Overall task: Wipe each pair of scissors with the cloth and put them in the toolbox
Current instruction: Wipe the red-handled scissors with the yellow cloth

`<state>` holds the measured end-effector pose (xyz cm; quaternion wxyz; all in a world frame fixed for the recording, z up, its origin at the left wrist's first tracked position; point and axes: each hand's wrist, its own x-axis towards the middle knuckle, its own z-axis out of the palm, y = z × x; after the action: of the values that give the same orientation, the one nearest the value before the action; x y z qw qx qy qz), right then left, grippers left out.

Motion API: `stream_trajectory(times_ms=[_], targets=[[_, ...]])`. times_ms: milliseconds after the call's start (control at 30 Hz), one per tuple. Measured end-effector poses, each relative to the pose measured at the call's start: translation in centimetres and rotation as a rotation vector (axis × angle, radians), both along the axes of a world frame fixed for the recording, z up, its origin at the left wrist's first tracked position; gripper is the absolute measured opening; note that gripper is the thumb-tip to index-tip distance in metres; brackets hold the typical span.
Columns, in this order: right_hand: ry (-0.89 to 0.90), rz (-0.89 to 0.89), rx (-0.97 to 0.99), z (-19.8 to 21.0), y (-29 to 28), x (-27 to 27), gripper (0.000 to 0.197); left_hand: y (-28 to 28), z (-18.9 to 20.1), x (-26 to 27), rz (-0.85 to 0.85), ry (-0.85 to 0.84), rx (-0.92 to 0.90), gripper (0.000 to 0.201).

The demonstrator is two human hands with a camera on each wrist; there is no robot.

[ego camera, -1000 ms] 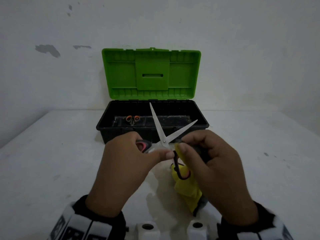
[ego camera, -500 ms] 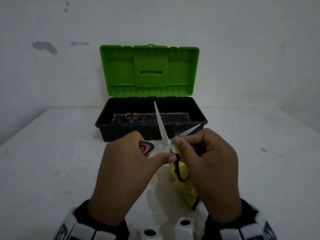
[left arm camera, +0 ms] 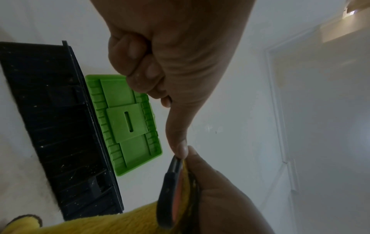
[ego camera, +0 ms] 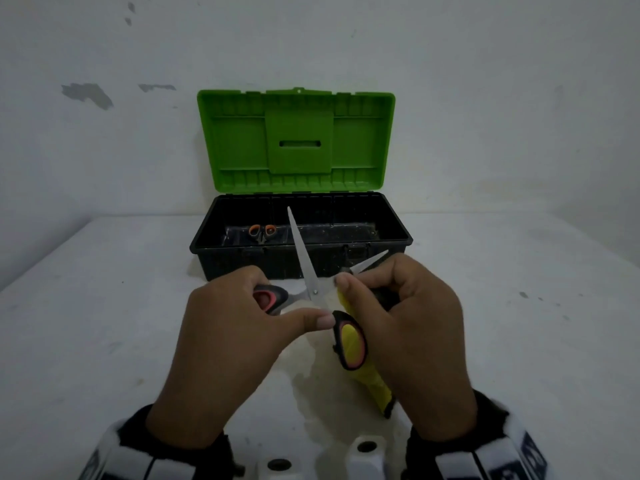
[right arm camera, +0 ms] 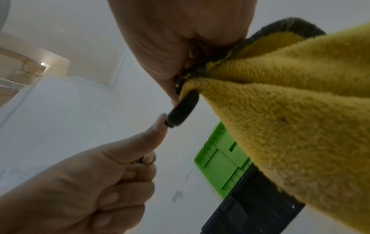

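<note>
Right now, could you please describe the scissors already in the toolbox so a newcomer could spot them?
Find the toolbox with its green lid up, against the wall. The small scissors lie in its left half. Their orange handle rings set them apart from the larger open pair in hand.

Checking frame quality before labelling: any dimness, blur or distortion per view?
Head view: dim, corners darkened, scissors and toolbox legible. Left wrist view: strong wide-angle warp, left hand close and soft. Right wrist view: yellow cloth fills much of the frame, slightly blurred.
</note>
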<state>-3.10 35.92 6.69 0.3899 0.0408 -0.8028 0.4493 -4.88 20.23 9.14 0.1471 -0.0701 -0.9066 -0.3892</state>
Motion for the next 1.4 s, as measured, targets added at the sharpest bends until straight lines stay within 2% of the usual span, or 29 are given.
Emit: stream_trajectory(times_ms=[133, 267, 400, 533, 700, 867, 1000, 1267, 1400], targets=[[0.015, -0.063, -0.087, 0.0, 0.7, -0.4, 0.02, 0.1, 0.0, 0.2, 0.0, 0.017, 0.018, 0.061], [0.005, -0.005, -0.068, 0.1, -0.2, 0.2, 0.018, -0.3, 0.1, 0.3, -0.001, 0.015, 0.025, 0.063], [0.036, -0.078, -0.152, 0.2, 1.0, -0.4, 0.02, -0.4, 0.2, 0.4, -0.007, 0.028, 0.024, 0.063], [0.001, 0.016, -0.113, 0.0, -0.2, 0.0, 0.019, -0.6, 0.1, 0.3, -0.006, 0.037, 0.022, 0.064], [0.023, -0.084, -0.191, 0.3, 1.4, -0.8, 0.019, -0.4, -0.1, 0.3, -0.017, 0.052, 0.015, 0.065], [0.017, -0.033, -0.126, 0.3, 0.2, -0.3, 0.019, -0.5, 0.1, 0.0, -0.027, 0.069, 0.055, 0.063], [0.019, -0.074, -0.202, 0.7, 1.7, -1.2, 0.019, -0.4, 0.0, -0.2, -0.041, 0.118, 0.048, 0.065], [0.017, -0.161, -0.285, 1.8, 4.5, -2.0, 0.02, -0.7, -0.1, -0.8, 0.009, 0.096, 0.055, 0.066], [0.023, -0.071, -0.155, 2.3, 3.0, -0.7, 0.015, -0.7, -0.2, -1.0, 0.048, 0.041, 0.017, 0.063]])
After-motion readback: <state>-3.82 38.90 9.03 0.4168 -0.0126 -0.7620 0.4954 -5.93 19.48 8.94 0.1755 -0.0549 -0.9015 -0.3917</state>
